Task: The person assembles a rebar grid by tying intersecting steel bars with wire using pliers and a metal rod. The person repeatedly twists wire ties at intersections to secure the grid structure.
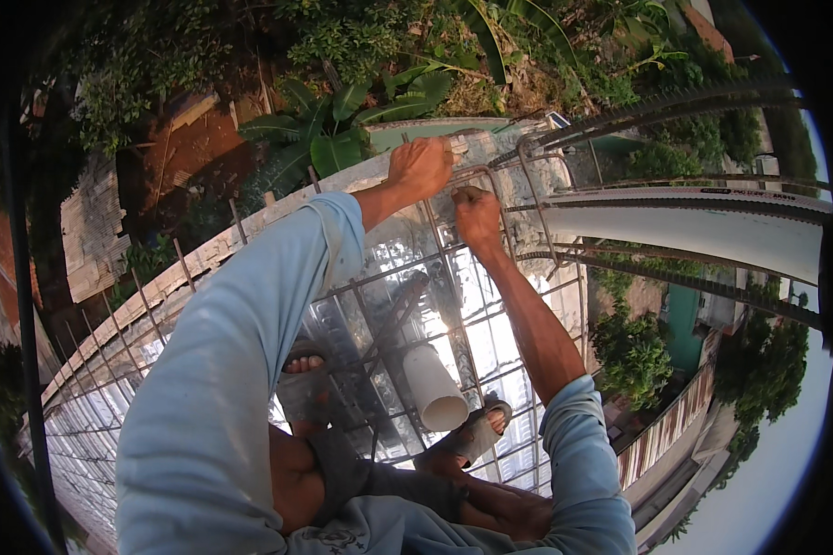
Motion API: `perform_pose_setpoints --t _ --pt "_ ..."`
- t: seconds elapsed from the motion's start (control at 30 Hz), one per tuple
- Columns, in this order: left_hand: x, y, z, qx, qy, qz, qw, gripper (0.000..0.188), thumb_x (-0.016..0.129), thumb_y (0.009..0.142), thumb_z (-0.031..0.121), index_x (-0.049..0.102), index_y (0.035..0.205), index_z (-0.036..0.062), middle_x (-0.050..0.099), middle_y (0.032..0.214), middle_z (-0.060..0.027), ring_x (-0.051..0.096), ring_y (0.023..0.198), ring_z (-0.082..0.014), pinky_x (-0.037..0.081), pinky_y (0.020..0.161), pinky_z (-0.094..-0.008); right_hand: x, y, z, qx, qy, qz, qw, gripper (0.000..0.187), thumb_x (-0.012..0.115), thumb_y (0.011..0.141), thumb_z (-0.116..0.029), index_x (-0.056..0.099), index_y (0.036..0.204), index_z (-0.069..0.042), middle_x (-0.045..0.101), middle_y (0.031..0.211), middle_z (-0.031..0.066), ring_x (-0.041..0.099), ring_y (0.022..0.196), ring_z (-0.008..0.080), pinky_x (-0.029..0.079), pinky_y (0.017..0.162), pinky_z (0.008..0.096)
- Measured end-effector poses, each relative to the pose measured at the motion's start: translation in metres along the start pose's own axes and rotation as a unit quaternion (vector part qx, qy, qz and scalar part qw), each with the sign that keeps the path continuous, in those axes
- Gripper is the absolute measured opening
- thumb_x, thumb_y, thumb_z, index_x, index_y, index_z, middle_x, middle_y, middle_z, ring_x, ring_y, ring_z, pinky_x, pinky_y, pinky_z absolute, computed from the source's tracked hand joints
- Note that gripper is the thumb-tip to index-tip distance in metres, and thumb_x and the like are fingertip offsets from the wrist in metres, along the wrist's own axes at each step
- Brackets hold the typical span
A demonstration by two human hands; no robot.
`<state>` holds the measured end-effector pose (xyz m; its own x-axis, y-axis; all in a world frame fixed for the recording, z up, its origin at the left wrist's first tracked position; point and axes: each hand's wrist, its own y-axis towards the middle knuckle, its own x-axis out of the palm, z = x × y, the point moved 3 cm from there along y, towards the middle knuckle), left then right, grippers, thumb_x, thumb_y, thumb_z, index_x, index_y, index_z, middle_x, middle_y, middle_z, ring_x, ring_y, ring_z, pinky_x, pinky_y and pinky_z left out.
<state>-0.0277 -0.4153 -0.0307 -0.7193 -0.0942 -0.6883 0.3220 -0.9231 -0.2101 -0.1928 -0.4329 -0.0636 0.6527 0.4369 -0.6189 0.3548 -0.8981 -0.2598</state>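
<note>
My left hand (421, 167) is closed above the pale concrete edge (350, 178), beside the corner where the upright steel bars rise. Its fingers are curled, and whatever they may hold is hidden. My right hand (478, 220) is also closed, a little nearer and to the right, with its fingertips by a bent rebar stirrup (529, 190). I cannot make out what lies in its grip. Below both hands, a rebar mesh (467, 338) spreads over shiny metal decking (416, 319). A short white pipe (432, 387) with an open end stands between my sandalled feet.
Thick ribbed column bars (676, 104) and a long white pipe (694, 227) extend off to the right. Several short rods (184, 265) stick up along the curved left edge. Beyond it, the ground drops to banana plants (336, 151), bare soil and a corrugated roof (95, 227).
</note>
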Motion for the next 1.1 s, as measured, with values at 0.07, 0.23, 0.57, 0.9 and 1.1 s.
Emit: perform_pose_setpoints --t 0.07,0.23,0.57,0.9,1.1 --pt "0.003 0.002 -0.001 -0.055 -0.032 0.012 0.998 0.026 0.064 0.090 0.030 0.075 0.103 0.0109 0.072 0.105 -0.0188 0.068 0.100 -0.0379 0.054 0.087 -0.0472 -0.001 -0.003 -0.004 -0.013 -0.032 0.022 0.999 0.026 0.058 0.085 -0.019 0.075 0.090 0.000 0.067 0.076 0.0258 0.069 0.073 0.0361 0.052 0.070 0.0425" --pt "0.020 0.018 -0.040 -0.087 -0.190 0.031 0.978 0.026 0.073 0.084 0.028 0.076 0.090 0.0039 0.074 0.084 -0.0142 0.070 0.081 -0.0261 0.053 0.076 -0.0399 0.001 -0.007 -0.025 -0.026 -0.094 0.024 0.995 0.026 0.058 0.085 -0.020 0.074 0.086 0.000 0.067 0.079 0.0282 0.068 0.077 0.0441 0.053 0.074 0.0488" --pt "0.004 0.000 0.006 0.084 -0.107 -0.004 0.991 0.022 0.070 0.084 0.021 0.075 0.095 0.0024 0.072 0.090 -0.0193 0.069 0.083 -0.0319 0.053 0.077 -0.0418 -0.020 -0.009 -0.035 -0.077 -0.183 0.003 0.980 0.024 0.059 0.083 -0.018 0.074 0.085 0.001 0.068 0.081 0.0294 0.068 0.079 0.0465 0.054 0.078 0.0517" --pt "0.011 -0.014 -0.007 0.081 -0.152 0.025 0.985 0.026 0.062 0.080 0.007 0.076 0.101 0.0075 0.073 0.097 -0.0189 0.070 0.087 -0.0352 0.054 0.080 -0.0424 -0.050 -0.007 -0.099 -0.201 -0.381 -0.105 0.896 0.019 0.059 0.078 -0.008 0.072 0.082 0.005 0.069 0.087 0.0300 0.069 0.082 0.0439 0.054 0.076 0.0513" --pt "0.003 -0.014 -0.009 0.051 -0.185 -0.020 0.981 0.024 0.065 0.079 0.012 0.077 0.098 0.0061 0.072 0.089 -0.0216 0.070 0.085 -0.0336 0.054 0.079 -0.0411 -0.050 -0.003 -0.121 -0.332 -0.528 -0.106 0.774 0.013 0.057 0.085 -0.007 0.068 0.080 -0.003 0.069 0.080 0.0176 0.071 0.077 0.0345 0.055 0.070 0.0451"
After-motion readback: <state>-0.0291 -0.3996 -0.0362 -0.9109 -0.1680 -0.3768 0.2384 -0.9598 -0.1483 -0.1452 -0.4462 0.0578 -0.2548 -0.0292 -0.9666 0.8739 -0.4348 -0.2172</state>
